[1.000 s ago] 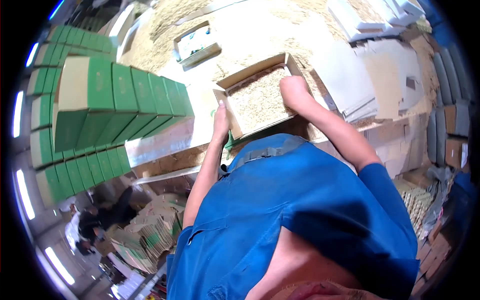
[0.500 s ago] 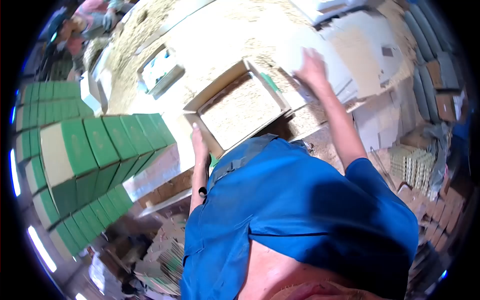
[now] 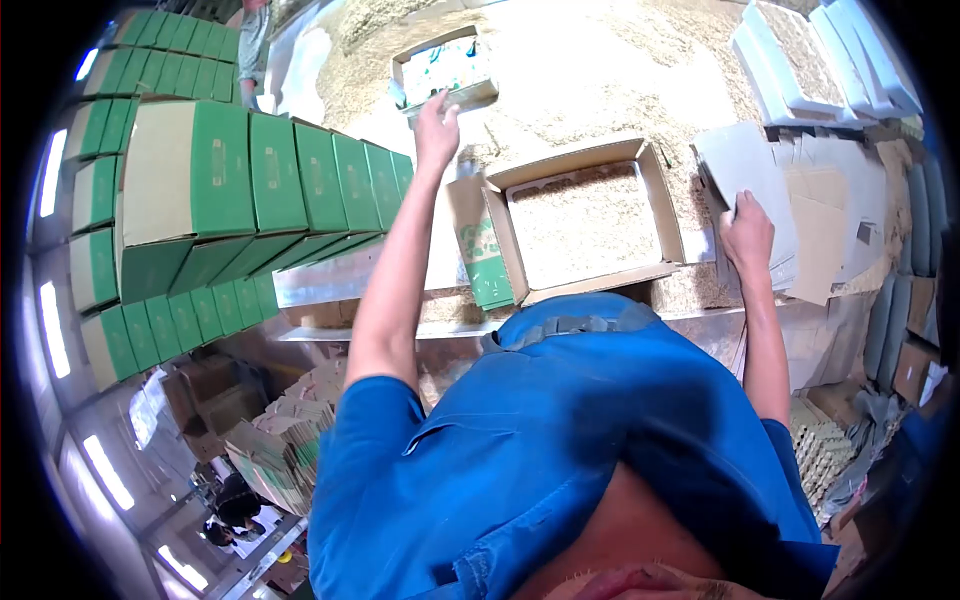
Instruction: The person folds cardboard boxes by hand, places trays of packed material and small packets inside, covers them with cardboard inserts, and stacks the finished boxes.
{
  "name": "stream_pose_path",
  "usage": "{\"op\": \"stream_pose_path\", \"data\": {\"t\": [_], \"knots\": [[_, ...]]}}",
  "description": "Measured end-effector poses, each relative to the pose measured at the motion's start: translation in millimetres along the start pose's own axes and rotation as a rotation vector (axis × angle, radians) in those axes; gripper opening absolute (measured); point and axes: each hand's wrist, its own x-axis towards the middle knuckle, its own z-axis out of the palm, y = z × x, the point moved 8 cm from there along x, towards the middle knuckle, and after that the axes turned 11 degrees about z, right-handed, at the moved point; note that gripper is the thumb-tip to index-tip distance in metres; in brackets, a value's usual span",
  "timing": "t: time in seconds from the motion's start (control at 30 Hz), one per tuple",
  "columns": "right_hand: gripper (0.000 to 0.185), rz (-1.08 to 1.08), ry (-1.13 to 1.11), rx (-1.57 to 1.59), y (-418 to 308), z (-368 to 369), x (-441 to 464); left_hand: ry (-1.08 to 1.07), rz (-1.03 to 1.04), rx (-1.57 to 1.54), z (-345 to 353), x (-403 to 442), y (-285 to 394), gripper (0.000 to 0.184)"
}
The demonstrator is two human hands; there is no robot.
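Observation:
My left hand (image 3: 437,132) reaches out to the near edge of a small open carton (image 3: 478,92) that holds white, green and blue packets. Its fingers are stretched out, and I see nothing held in them. On the right, my right hand (image 3: 748,232) has its fingers closed on the near edge of a grey cardboard sheet (image 3: 745,165), the top of a pile. Between my arms an open cardboard box (image 3: 507,245) stands in front of my body, with loose tan flakes inside. Its flap with green print (image 3: 487,270) folds outward on the left.
Stacked green-and-tan boxes (image 3: 222,170) rise on the left. Loose tan flakes (image 3: 560,80) cover much of the work surface. White foam trays (image 3: 800,60) stand at the back right. Flattened cartons (image 3: 280,440) lie low on the left, and egg trays (image 3: 825,440) low on the right.
My left hand has left the open box's side and stretched forward to the small carton. My right hand has come down onto the cardboard sheet and closed on its edge. The view has turned.

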Motion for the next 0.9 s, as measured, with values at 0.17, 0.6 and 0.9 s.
{"op": "stream_pose_path", "data": {"t": [0.17,0.6,0.9], "knots": [[0.031,0.073,0.32,0.149,35.4,-64.8,4.9,-0.046,-0.037,0.377,20.5,74.0,-59.8,0.048],[0.025,0.173,0.606,0.787,18.1,-239.6,-13.9,-0.071,-0.369,0.255,58.3,91.0,-125.1,0.029],[0.032,-0.135,-0.195,0.707,-154.5,-208.6,-0.7,0.144,-0.363,0.009,56.7,90.7,-151.6,0.018]]}}
